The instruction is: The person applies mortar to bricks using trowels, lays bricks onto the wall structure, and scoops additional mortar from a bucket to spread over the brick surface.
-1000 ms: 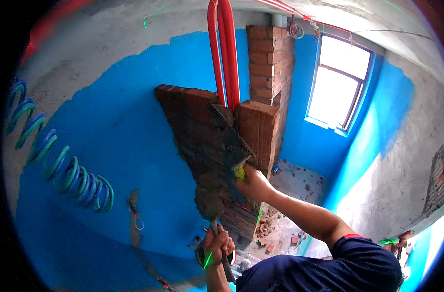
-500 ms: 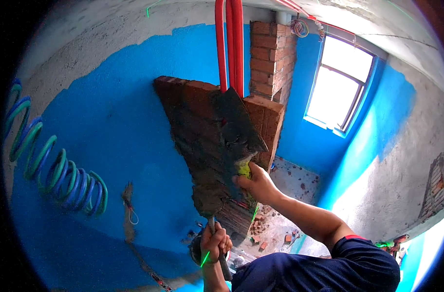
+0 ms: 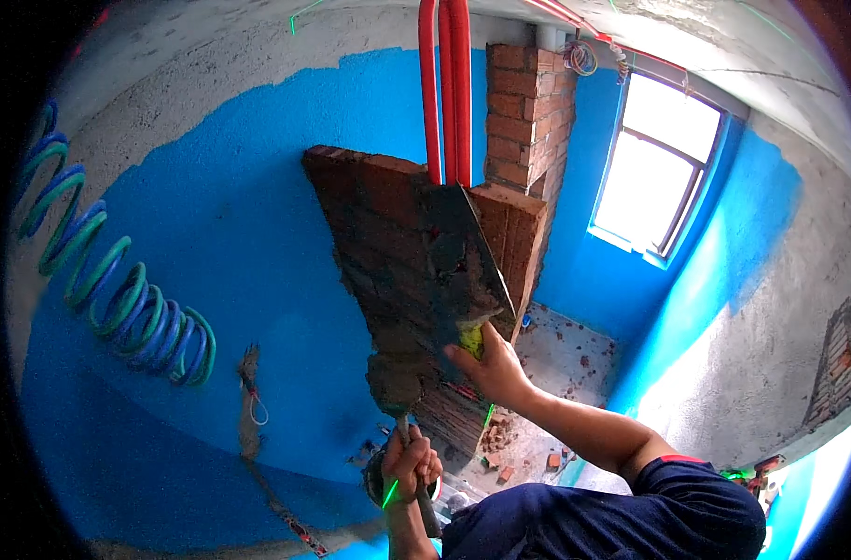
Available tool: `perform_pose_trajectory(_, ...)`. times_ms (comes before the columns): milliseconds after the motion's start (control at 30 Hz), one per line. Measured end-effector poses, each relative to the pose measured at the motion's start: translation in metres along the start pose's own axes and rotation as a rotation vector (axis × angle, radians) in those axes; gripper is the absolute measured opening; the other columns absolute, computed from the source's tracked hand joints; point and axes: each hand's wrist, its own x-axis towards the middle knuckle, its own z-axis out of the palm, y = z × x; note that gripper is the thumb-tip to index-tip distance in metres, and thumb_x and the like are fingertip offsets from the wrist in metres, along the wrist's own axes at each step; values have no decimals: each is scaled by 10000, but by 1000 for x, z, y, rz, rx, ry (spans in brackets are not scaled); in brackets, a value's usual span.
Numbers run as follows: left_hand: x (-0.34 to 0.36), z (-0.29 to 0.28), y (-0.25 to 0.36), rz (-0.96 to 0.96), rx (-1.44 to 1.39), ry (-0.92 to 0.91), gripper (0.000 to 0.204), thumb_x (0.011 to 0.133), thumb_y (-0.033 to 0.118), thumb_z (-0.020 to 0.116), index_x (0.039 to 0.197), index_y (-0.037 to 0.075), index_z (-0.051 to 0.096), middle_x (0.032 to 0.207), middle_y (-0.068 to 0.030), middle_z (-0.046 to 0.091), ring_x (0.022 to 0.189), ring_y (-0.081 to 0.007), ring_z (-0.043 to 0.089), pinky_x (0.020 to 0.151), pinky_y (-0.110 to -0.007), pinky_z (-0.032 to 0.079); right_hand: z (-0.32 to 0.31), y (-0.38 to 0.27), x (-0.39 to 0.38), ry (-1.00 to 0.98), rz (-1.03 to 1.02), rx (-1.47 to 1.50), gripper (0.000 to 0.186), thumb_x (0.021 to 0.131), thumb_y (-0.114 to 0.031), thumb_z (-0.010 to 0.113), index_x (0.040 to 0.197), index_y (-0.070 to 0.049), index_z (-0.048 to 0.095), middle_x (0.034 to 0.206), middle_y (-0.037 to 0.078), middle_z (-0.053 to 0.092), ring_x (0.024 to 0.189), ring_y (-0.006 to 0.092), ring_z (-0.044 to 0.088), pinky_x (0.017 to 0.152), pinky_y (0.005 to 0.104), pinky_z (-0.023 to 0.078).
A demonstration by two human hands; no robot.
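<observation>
Ahead of me stands a brick wall, its face partly coated with dark wet mortar. My right hand is closed round the yellow handle of a plastering trowel. The trowel's long steel blade is tilted against the mortar near the wall's right edge; whether its whole face touches, I cannot tell. Lower down, my left hand grips the upright handle of a mortar-smeared trowel, whose blade is close to the lower left of the brickwork. A green laser line crosses my left wrist.
Red pipes drop from the ceiling to the wall's top. Coiled blue and green hoses hang at the left before a blue wall. Brick rubble litters the floor. A window is at the back right.
The right-hand trowel's blade has turned and shows narrower, more edge-on. My left hand keeps its grip almost in place. The coiled hoses have shifted a little.
</observation>
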Motion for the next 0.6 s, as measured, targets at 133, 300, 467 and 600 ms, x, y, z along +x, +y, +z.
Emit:
perform_pose_trajectory(133,1,-1,0,26,35,6,132,908,36,522,864,113,423,507,17,367,372,-79,322,380,-238,332,-4,4,-6,-10,79,-85,489,854,-376,657,1130,-30,448,927,202,606,850,326,613,740,419,475)
perform_pose_trajectory(300,3,1,0,30,29,-3,137,908,35,519,860,118,421,505,18,367,373,-80,332,380,-240,337,-16,3,-19,30,0,-163,445,866,-345,634,1073,-7,432,946,277,594,912,468,572,750,490,460)
perform_pose_trajectory(467,6,-1,-3,53,-36,-9,153,903,30,518,843,121,411,505,15,374,367,-89,345,373,-240,334,-29,4,-17,0,-97,-314,399,875,-287,616,1035,8,400,866,284,577,844,484,565,699,512,450)
perform_pose_trajectory(600,10,0,-3,74,-37,-49,150,903,36,524,844,117,413,502,14,372,361,-88,336,368,-244,332,-42,-10,-1,-228,-138,-384,364,870,-223,592,1074,10,402,878,278,590,840,447,594,695,478,470)
